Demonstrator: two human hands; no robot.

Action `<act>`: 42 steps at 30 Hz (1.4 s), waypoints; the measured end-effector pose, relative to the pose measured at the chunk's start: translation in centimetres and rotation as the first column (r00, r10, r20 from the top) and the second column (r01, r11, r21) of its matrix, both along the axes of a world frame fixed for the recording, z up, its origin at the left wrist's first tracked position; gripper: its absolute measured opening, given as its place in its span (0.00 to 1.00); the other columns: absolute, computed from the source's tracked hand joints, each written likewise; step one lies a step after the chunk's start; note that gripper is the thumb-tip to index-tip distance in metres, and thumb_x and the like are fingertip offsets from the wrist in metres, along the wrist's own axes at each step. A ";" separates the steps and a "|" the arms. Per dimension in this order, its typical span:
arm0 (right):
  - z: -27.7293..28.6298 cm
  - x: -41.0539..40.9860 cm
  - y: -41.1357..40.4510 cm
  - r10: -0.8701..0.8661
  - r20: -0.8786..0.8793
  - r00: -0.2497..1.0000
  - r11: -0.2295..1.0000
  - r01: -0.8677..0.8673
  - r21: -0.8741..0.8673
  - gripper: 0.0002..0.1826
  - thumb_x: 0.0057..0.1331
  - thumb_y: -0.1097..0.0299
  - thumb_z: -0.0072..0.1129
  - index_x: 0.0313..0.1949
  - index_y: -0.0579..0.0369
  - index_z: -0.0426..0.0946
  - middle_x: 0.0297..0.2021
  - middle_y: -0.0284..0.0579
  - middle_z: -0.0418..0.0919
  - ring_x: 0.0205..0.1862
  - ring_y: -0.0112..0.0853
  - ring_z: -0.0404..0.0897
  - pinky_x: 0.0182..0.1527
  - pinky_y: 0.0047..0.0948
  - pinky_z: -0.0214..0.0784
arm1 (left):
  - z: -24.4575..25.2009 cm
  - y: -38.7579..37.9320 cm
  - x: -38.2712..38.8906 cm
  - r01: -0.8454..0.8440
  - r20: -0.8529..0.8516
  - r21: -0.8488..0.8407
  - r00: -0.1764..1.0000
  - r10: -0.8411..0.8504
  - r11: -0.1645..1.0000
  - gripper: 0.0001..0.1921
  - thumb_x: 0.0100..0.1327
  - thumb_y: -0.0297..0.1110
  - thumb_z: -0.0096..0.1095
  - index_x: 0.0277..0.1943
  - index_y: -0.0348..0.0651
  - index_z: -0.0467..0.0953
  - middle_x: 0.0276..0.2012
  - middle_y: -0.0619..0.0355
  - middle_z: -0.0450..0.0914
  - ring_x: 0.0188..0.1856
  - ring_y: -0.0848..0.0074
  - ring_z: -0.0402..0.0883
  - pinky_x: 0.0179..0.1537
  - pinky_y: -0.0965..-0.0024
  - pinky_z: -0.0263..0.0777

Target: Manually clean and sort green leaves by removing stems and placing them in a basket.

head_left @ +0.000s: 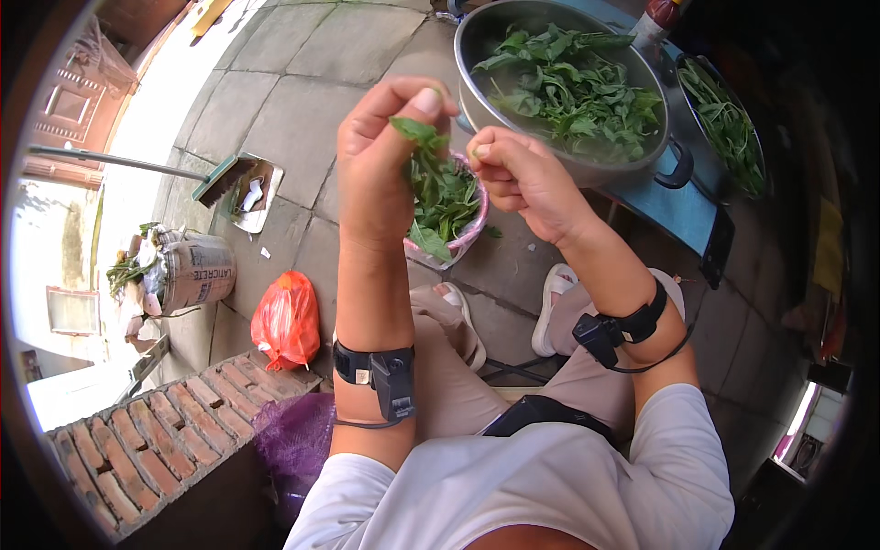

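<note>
My left hand (pixel 385 151) is raised in front of me, its thumb and fingers pinching a leafy green sprig (pixel 423 137) that hangs down. Close by on the right, my right hand (pixel 526 175) has thumb and forefinger pinched together, with a tiny green bit at the tips. Below the hands, a pink-rimmed basket (pixel 485 199) on the floor holds more leafy greens (pixel 440 206), partly hidden by my left hand and wrist. Beyond my right hand, a large metal pot (pixel 474 89) contains a heap of loose green leaves (pixel 577 89).
The pot stands on a blue table (pixel 677 206), beside a dish of long-stemmed greens (pixel 729 130) and a bottle (pixel 656 24). To the left are a dustpan (pixel 265 210), a broom (pixel 220 180), a full bucket (pixel 203 268), a red plastic bag (pixel 287 320) and a brick ledge (pixel 158 433).
</note>
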State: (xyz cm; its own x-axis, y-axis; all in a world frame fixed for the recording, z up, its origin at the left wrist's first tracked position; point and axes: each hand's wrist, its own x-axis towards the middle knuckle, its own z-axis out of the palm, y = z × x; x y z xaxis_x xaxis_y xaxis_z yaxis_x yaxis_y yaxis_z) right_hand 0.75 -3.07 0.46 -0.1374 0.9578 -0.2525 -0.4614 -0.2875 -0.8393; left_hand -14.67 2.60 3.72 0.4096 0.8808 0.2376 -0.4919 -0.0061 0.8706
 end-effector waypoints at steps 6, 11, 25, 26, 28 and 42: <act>-5.6 -1.6 1.1 0.156 0.637 0.755 0.967 -0.249 0.059 0.15 0.69 0.67 0.46 0.50 0.60 0.73 0.32 0.34 0.74 0.28 0.18 0.69 0.31 0.20 0.64 | -2.1 2.4 -2.2 -0.137 0.077 -0.172 0.985 0.152 0.976 0.09 0.68 0.34 0.55 0.41 0.36 0.74 0.31 0.57 0.76 0.34 0.73 0.74 0.38 0.72 0.69; -5.8 -1.8 2.0 0.256 0.481 0.839 0.966 -0.202 -0.161 0.26 0.70 0.72 0.43 0.67 0.62 0.59 0.62 0.53 0.68 0.60 0.33 0.72 0.59 0.28 0.67 | -2.5 2.7 -2.6 -0.164 0.167 -0.330 0.959 0.228 0.930 0.09 0.67 0.33 0.56 0.42 0.36 0.76 0.29 0.56 0.78 0.32 0.71 0.77 0.37 0.73 0.70; -5.4 -2.0 1.0 -0.092 0.617 0.782 0.987 -0.008 0.158 0.10 0.67 0.68 0.56 0.39 0.65 0.79 0.35 0.42 0.82 0.35 0.23 0.82 0.34 0.23 0.77 | -2.2 2.1 -1.6 -0.102 0.154 -0.419 0.971 0.181 0.902 0.10 0.66 0.38 0.61 0.42 0.41 0.76 0.29 0.60 0.77 0.33 0.74 0.76 0.37 0.72 0.70; -5.2 -2.0 0.9 -0.069 0.695 0.715 0.988 -0.045 0.145 0.10 0.66 0.68 0.59 0.37 0.64 0.79 0.34 0.43 0.82 0.33 0.23 0.81 0.33 0.24 0.76 | -2.3 2.1 -1.7 -0.055 0.165 -0.403 0.977 0.132 0.914 0.11 0.66 0.40 0.62 0.43 0.42 0.75 0.32 0.60 0.77 0.35 0.74 0.77 0.38 0.72 0.71; -4.8 -1.6 0.8 -0.143 0.879 0.455 0.963 -0.141 0.229 0.09 0.63 0.69 0.60 0.37 0.63 0.77 0.35 0.45 0.82 0.30 0.23 0.80 0.32 0.26 0.72 | -2.0 1.7 -1.4 -0.005 0.183 -0.399 0.979 0.085 0.917 0.11 0.66 0.40 0.61 0.43 0.43 0.74 0.34 0.60 0.77 0.39 0.71 0.77 0.42 0.70 0.72; 2.5 -0.1 0.0 -0.295 0.378 0.877 0.881 0.096 0.464 0.21 0.58 0.65 0.70 0.49 0.59 0.77 0.26 0.25 0.66 0.25 0.12 0.60 0.26 0.15 0.56 | -2.6 -0.2 1.7 -0.026 -0.030 -0.060 0.999 0.024 0.998 0.10 0.66 0.39 0.62 0.43 0.42 0.76 0.52 0.53 0.75 0.51 0.72 0.75 0.53 0.68 0.71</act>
